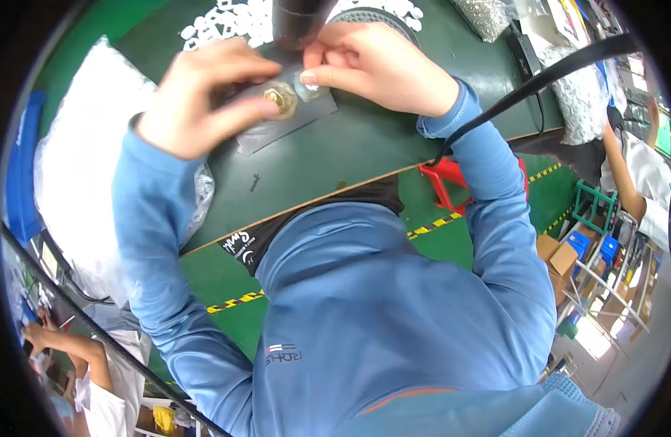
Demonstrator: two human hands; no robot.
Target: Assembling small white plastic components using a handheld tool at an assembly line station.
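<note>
My right hand [379, 69] pinches a small whitish piece [310, 85] between thumb and fingertips; its exact kind is too small to tell. To its left is my left hand [204, 95], smeared a little by motion, with thumb and fingers apart. The left thumb tip is at a round, clear-and-gold-coloured piece [282, 102], touching it or just beside it. Both pieces are over a flat grey plate [291, 127] on the green table [364, 149]. A dark cylinder [297, 25] stands just beyond my fingers and hides part of the table.
Many small white parts [237, 22] lie scattered at the back. A large white plastic bag [88, 138] fills the left side. Clear bags [579, 95] and a black cable [539, 80] are on the right. A red stool [448, 182] stands below the table edge. Other people work on both sides.
</note>
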